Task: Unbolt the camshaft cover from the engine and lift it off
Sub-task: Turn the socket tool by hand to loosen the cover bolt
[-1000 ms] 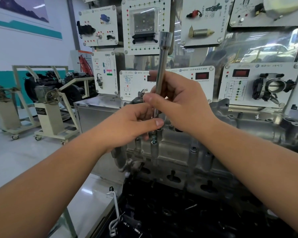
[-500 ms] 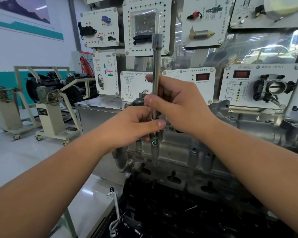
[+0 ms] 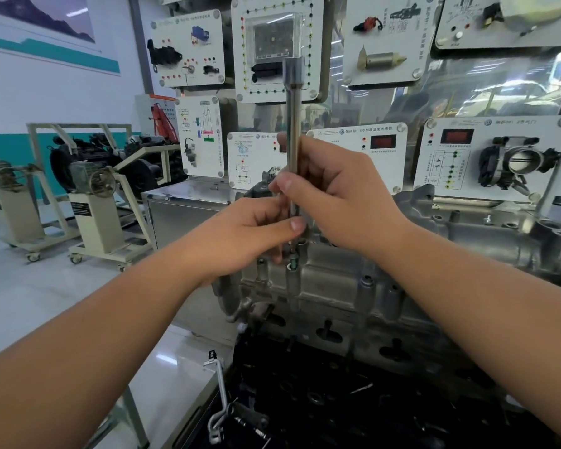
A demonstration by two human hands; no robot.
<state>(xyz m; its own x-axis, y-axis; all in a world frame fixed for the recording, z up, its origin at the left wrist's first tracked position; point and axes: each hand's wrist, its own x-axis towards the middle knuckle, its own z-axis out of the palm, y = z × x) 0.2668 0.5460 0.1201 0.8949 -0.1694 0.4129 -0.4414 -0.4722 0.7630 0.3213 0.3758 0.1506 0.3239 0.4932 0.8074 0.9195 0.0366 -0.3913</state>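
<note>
- Head view is showing a long steel socket extension bar [image 3: 293,134] standing upright over the camshaft cover [image 3: 353,286], its square-drive end at the top.
- Right hand [image 3: 344,196] is wrapping its fingers and thumb around the middle of the bar; the grip is closed on the shaft.
- Left hand [image 3: 250,234] is pinching the lower part of the same bar between thumb and fingers, just beneath the right hand and touching it.
- Lower tip of the bar is sitting over a bolt [image 3: 292,264] in a raised boss at the near left end of the cover; whether the tip is engaging the bolt head cannot be told, as the fingers are partly hiding it.
- Camshaft cover, bare cast aluminium, is lying seated on top of the engine [image 3: 337,400], running from centre towards the right edge.
- Further bolt bosses are showing along its near edge.
- Sensor display panels [image 3: 486,157] are standing behind the engine.
- Engine stands [image 3: 98,209] are standing on the floor at the left, well apart from the work.
</note>
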